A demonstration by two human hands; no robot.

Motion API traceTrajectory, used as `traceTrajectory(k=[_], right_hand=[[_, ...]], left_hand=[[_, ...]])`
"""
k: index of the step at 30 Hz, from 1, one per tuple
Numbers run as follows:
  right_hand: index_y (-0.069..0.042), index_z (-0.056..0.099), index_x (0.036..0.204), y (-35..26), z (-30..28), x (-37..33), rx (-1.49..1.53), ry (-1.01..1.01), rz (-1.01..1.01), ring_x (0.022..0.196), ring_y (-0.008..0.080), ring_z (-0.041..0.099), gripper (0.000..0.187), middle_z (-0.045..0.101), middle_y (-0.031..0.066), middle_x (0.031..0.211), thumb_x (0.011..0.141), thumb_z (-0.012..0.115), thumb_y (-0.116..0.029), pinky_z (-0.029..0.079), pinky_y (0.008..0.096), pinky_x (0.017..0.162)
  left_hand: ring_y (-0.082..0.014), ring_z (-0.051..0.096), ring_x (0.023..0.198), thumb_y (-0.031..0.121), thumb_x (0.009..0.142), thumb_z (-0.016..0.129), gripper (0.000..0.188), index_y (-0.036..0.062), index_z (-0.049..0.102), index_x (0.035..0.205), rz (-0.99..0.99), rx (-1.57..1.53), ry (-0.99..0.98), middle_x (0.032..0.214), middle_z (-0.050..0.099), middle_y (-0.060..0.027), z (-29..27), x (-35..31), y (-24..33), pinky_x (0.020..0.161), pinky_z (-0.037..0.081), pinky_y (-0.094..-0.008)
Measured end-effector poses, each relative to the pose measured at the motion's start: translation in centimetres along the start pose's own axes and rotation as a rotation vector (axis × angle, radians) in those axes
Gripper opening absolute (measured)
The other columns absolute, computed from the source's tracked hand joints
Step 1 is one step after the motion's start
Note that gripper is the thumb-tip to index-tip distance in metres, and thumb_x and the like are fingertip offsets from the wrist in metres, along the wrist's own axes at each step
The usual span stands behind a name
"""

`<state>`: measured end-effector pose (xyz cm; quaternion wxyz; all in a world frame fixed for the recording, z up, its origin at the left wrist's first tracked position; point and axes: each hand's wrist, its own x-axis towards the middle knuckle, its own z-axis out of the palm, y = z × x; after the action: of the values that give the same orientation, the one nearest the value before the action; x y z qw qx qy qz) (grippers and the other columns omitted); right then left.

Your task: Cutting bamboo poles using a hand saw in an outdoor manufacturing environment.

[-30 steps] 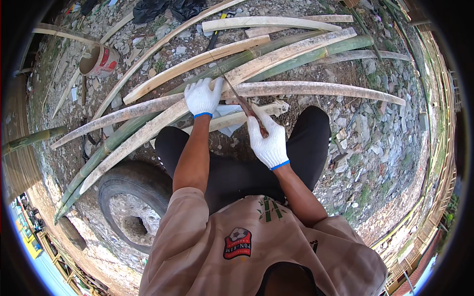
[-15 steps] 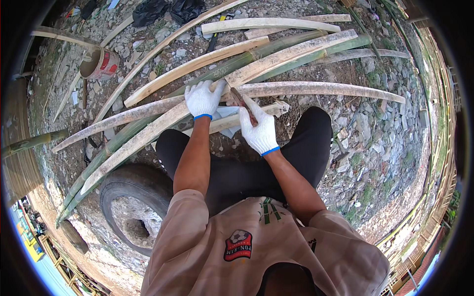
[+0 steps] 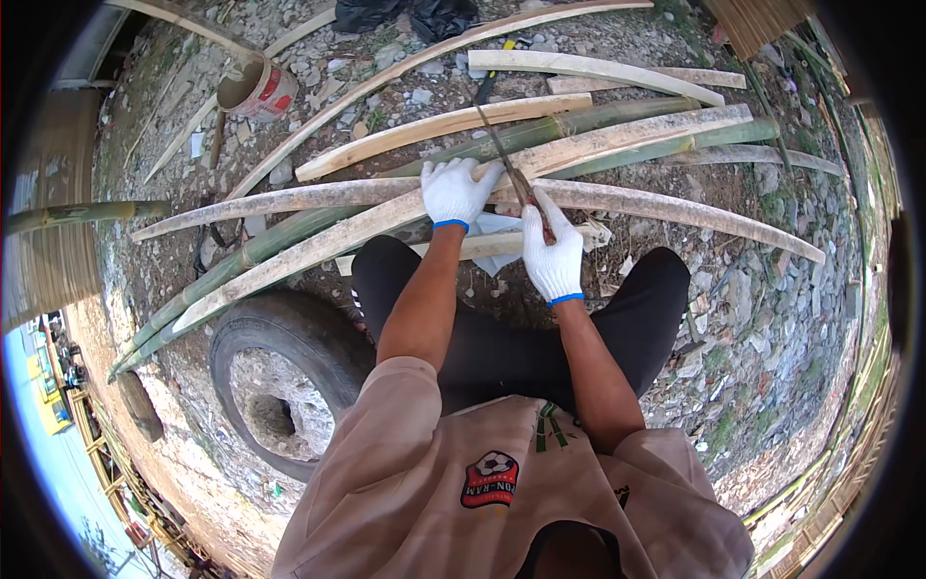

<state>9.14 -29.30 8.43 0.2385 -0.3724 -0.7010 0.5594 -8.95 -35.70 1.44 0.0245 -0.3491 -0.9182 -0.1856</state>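
My right hand (image 3: 554, 253), in a white knit glove with a blue cuff, is closed around the handle of a hand saw (image 3: 500, 145). The saw's thin dark blade lies across a long split bamboo strip (image 3: 617, 141), its tip pointing away from me. Just left of the blade, my left hand (image 3: 453, 192), gloved the same way, grips that strip from above, thumb toward the saw. Under the strip run green bamboo poles (image 3: 260, 251) and another pale bamboo strip (image 3: 675, 199) that crosses it.
Several more split strips lie beyond, among them a pale one (image 3: 434, 138). A bucket (image 3: 265, 92) stands far left, with black plastic bags (image 3: 444, 16) at the top. An old tire (image 3: 253, 333) is by my left knee. Stony ground (image 3: 752, 318) spreads right.
The saw blade now reaches well past the strip, where before little of it showed. My left hand stays on the strip. The whole view has shifted, so the scene sits further right.
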Motion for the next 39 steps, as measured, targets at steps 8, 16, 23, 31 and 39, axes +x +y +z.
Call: traceTrajectory(k=[8,16,23,31,39], right_hand=[[0.009,0.058,0.144,1.8,-7.1,-7.5,-0.163,0.026,-0.008,0.108,0.0196,0.07,0.043,0.073,0.0228,0.127,0.108,0.056,-0.015,0.054,0.0339,0.094],[0.007,0.061,0.142,0.6,-3.1,-3.4,-0.206,-0.019,-0.116,0.109,0.0219,0.067,0.043,0.073,0.0223,0.126,0.109,0.057,-0.02,0.049,0.0364,0.099],[0.01,0.061,0.14,-0.5,-3.1,-2.4,-0.159,0.008,-0.034,0.117,0.024,0.067,0.043,0.071,0.0223,0.131,0.109,0.058,-0.02,0.048,0.0354,0.105],[0.011,0.058,0.143,-0.8,-5.1,-6.8,-0.095,0.012,-0.021,0.093,0.0153,0.068,0.045,0.075,0.0196,0.114,0.105,0.059,-0.015,0.055,0.03,0.084],[0.011,0.062,0.138,1.2,-0.6,0.5,-0.106,0.034,-0.035,0.112,0.0277,0.072,0.044,0.072,0.0274,0.127,0.105,0.061,-0.018,0.055,0.0372,0.096]], left_hand=[[-0.0302,0.068,0.091,0.061,0.09,0.064,0.053,0.0107,0.077,0.079,-0.064,-0.112,0.062,0.084,0.071,-0.01,0.5,-1.3,3.4,0.112,0.037,-0.0521],[-0.03,0.069,0.088,0.058,0.088,0.067,0.05,0.0111,0.077,0.074,-0.098,-0.099,0.073,0.083,0.072,-0.0116,0.0,-1.7,1.5,0.108,0.041,-0.0481],[-0.03,0.068,0.088,0.058,0.088,0.067,0.049,0.0113,0.077,0.077,-0.07,-0.106,0.088,0.084,0.072,-0.0106,-0.1,-0.7,2.2,0.11,0.04,-0.0504],[-0.0282,0.07,0.085,0.057,0.089,0.068,0.047,0.0129,0.074,0.074,-0.036,-0.091,0.062,0.078,0.07,-0.0079,0.2,-1.1,1.6,0.106,0.042,-0.0505],[-0.0281,0.07,0.082,0.059,0.091,0.066,0.05,0.0123,0.076,0.077,-0.038,-0.051,-0.028,0.08,0.073,-0.0105,0.3,-1.6,2.6,0.099,0.044,-0.0484]])
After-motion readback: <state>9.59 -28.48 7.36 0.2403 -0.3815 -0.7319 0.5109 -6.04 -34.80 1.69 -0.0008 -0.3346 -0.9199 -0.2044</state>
